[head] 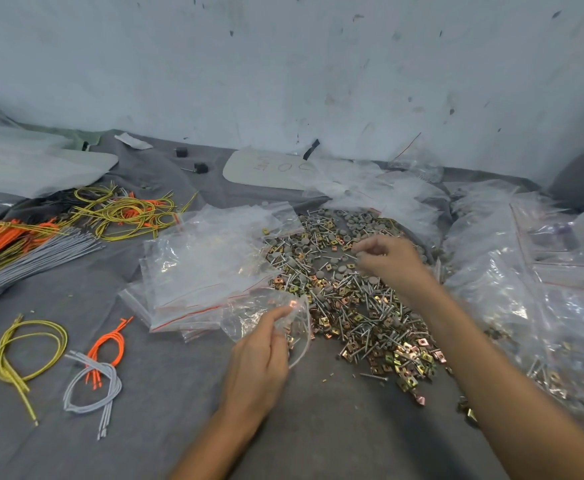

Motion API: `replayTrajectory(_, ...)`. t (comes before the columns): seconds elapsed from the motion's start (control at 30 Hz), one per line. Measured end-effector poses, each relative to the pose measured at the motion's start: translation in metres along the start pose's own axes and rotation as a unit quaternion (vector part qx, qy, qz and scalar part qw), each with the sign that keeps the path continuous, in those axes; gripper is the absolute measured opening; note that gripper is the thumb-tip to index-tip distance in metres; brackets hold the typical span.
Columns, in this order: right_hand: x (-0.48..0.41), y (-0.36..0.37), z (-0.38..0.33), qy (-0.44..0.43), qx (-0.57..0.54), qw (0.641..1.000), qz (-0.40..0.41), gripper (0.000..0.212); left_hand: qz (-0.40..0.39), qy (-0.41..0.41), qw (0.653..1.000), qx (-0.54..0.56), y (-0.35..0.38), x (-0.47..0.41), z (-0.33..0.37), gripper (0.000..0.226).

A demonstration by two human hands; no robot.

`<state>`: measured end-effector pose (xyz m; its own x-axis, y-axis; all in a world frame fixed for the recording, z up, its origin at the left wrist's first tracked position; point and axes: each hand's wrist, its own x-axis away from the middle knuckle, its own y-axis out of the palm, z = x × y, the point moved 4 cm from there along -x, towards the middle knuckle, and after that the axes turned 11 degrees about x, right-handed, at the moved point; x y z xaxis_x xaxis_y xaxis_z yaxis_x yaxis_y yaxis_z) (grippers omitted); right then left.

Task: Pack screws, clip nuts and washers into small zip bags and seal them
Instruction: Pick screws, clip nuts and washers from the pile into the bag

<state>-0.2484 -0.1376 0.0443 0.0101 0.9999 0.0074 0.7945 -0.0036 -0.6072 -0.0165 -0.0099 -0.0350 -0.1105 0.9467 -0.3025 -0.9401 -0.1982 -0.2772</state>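
Observation:
A large heap of silver screws, brass-coloured clip nuts and grey round washers covers the grey cloth in the middle. My left hand grips a small clear zip bag at its mouth, just left of the heap. My right hand hovers over the far part of the heap, its fingertips pinching a small piece, which looks like a screw. A stack of empty zip bags with red seal lines lies left of the heap.
Filled clear bags pile up on the right. Yellow, orange and grey cords lie at the left, with smaller loops nearer me. A white oval board and two small black parts lie by the back wall.

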Motion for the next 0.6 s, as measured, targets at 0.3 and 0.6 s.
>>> replayTrajectory(0.3,0.13,0.077,-0.003,-0.053,-0.122,0.991,-0.017,0.025,-0.006,0.012,1.0,-0.022,0.001,0.002,0.004,0.041)
replayTrajectory(0.6,0.128,0.103,-0.03,-0.171,0.088,0.978,0.076,0.016,-0.004,0.024,0.999,-0.042,0.0,0.003,0.009,0.037)
